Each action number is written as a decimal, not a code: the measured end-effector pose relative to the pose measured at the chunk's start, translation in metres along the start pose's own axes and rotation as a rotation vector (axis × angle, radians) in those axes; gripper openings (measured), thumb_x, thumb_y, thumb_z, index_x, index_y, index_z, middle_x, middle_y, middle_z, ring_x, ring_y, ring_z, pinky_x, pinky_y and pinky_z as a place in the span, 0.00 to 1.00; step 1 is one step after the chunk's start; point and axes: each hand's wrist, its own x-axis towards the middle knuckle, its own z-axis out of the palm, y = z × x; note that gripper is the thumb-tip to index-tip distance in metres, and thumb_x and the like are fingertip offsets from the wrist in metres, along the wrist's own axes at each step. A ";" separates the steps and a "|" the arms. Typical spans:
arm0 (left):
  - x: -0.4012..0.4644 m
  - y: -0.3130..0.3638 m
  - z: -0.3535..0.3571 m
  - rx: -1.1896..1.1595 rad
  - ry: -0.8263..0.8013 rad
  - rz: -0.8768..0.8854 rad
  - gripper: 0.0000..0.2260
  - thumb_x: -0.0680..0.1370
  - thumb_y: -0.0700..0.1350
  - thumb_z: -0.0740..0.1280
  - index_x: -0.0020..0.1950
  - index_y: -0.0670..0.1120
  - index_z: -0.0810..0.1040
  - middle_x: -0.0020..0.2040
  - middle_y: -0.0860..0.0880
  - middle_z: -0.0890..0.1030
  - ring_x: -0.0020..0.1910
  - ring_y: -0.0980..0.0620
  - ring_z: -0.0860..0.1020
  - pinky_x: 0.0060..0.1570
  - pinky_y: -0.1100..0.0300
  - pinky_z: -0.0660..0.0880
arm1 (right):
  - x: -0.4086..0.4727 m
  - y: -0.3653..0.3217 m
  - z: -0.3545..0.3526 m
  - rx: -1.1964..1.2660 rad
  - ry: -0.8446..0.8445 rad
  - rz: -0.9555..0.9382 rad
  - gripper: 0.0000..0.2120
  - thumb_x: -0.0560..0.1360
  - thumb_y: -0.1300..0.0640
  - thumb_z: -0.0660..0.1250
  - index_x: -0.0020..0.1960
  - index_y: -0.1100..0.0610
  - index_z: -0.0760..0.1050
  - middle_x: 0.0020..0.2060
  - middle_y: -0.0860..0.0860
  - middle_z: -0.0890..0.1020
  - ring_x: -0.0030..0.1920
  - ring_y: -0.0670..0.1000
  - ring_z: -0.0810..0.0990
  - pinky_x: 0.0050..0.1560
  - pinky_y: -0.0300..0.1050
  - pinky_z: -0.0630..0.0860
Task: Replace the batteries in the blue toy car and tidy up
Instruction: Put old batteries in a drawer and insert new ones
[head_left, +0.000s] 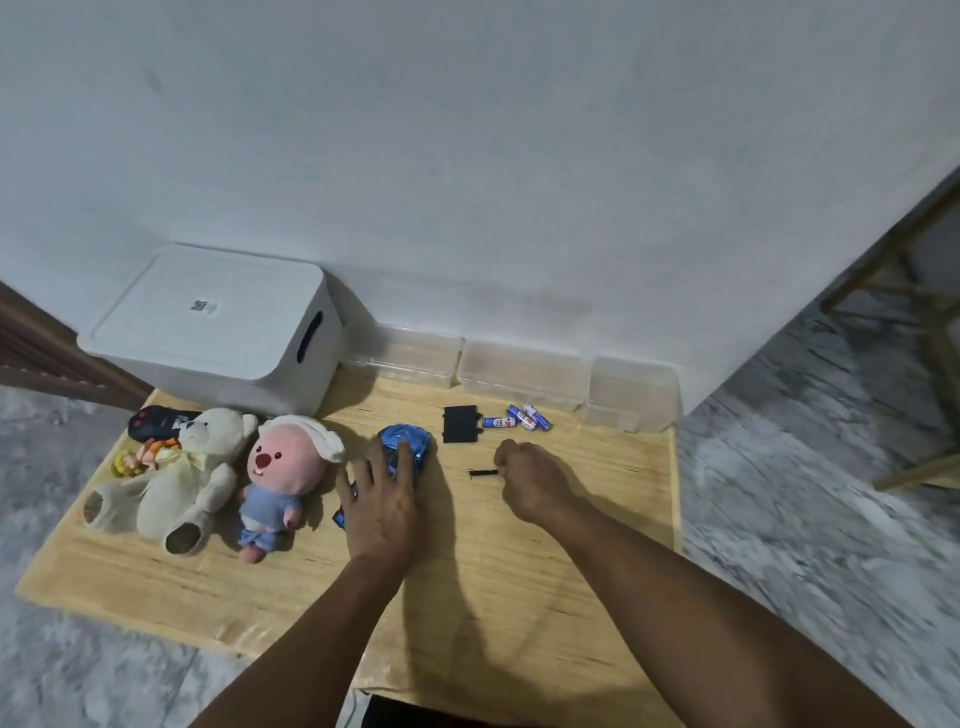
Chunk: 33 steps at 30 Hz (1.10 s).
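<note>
Left hand (382, 506) covers glossy blue car (408, 447).

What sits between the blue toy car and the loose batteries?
The black battery cover, flat on the wooden board, between the blue toy car and batteries, in the head view.

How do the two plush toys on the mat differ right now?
The cream teddy bear is larger and one pale colour; the pink-faced plush is smaller, with a blue outfit and white cap. The bear lies at the mat's left edge; the pink one lies nearer the left hand. Both lie face up.
</note>
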 end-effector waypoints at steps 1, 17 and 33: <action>0.001 0.005 -0.004 -0.013 0.019 0.015 0.31 0.71 0.39 0.72 0.73 0.43 0.68 0.69 0.33 0.69 0.65 0.32 0.70 0.64 0.33 0.65 | 0.000 0.003 -0.001 0.034 0.011 0.019 0.12 0.78 0.63 0.62 0.60 0.54 0.73 0.54 0.53 0.77 0.54 0.55 0.76 0.49 0.49 0.73; 0.034 0.145 -0.055 -0.303 -0.095 0.678 0.25 0.74 0.43 0.64 0.71 0.42 0.70 0.66 0.43 0.74 0.65 0.41 0.70 0.64 0.51 0.68 | -0.002 0.104 -0.077 1.554 0.339 0.800 0.14 0.78 0.50 0.66 0.42 0.59 0.70 0.28 0.53 0.68 0.25 0.48 0.63 0.17 0.32 0.58; 0.042 0.179 -0.056 -0.273 -0.349 0.650 0.44 0.76 0.43 0.67 0.79 0.44 0.38 0.73 0.43 0.67 0.66 0.41 0.67 0.69 0.48 0.62 | -0.002 0.119 -0.108 1.485 0.253 0.688 0.09 0.77 0.55 0.69 0.43 0.61 0.76 0.30 0.51 0.70 0.25 0.45 0.66 0.19 0.33 0.56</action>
